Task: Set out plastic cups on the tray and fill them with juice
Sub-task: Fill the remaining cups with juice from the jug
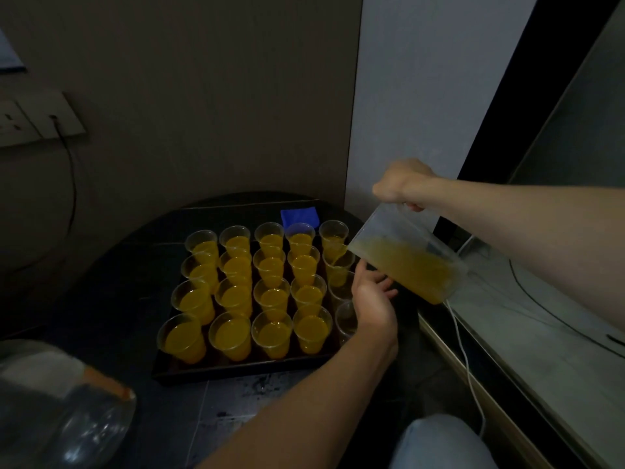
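Right hand (402, 186) clamps the handle of a tilted jug (406, 262), juice running from its lip into the second cup (338, 270) of the right column. Left hand (372, 299) sits under the jug beside that column, fingers loosely apart, contact unclear. Cups (272, 333) stand in rows on the tray (236, 371) on the counter (101, 316), most filled

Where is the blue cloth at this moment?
Head view: the blue cloth lies at the far right corner of the tray, just behind the back row of cups, left of the tilted jug.
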`<state>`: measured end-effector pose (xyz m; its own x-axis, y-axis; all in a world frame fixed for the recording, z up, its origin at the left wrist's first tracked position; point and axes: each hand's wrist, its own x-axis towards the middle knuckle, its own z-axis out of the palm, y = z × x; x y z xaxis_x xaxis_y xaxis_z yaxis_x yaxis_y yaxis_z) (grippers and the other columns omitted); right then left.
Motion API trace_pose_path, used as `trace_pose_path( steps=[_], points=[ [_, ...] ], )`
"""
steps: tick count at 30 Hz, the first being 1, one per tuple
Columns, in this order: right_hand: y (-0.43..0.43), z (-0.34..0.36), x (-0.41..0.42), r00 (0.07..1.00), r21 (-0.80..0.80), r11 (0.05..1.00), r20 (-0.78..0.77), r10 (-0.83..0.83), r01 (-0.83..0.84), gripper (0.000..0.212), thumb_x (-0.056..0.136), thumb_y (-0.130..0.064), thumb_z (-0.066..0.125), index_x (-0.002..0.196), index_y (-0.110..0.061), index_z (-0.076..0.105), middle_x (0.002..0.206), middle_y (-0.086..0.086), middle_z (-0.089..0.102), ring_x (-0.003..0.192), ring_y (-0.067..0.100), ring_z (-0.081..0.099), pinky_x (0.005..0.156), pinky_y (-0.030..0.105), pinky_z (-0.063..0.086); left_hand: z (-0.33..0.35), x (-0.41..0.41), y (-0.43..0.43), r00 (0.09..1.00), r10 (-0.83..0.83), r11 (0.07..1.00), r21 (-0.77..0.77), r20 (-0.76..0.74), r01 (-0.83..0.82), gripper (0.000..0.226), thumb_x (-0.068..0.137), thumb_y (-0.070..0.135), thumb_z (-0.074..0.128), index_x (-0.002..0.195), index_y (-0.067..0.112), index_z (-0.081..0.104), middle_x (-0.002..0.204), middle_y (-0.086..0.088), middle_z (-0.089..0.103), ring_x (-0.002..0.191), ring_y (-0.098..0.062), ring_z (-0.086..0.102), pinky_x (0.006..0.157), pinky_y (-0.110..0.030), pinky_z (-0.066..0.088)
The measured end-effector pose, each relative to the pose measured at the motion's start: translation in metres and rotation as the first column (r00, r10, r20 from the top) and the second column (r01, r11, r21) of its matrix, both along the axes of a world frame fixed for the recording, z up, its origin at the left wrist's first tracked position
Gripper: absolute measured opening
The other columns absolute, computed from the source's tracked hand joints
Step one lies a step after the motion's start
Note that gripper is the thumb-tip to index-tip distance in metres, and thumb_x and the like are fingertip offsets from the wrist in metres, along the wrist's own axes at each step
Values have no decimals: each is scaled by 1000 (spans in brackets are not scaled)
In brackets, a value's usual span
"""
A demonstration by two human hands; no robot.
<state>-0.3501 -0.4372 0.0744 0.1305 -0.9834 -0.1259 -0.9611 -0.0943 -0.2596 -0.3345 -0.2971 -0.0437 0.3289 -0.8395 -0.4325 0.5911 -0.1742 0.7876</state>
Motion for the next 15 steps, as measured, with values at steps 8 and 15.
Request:
trace_pose_path(
  steps=[8,15],
  points=[
    [3,4,0,1000,-11,1000,-10,6,-6,31,99,-20,53,70,-11,48,66,6,50,54,19,46,44,27,35,-3,1,-2,1000,-3,1000,-8,-21,2,47,108,16,31,154,21,36,140,-14,57,124,-28,59,100,-36,50],
    [2,11,0,1000,-2,1000,-8,-11,11,28,98,-19,55,72,-9,52,68,8,51,56,20,49,46,28,39,0,0,-7,999,-5,1000,-26,-51,3,47,109,15,31,155,17,32,141,-18,55,124,-31,58,85,-28,52]
  ],
)
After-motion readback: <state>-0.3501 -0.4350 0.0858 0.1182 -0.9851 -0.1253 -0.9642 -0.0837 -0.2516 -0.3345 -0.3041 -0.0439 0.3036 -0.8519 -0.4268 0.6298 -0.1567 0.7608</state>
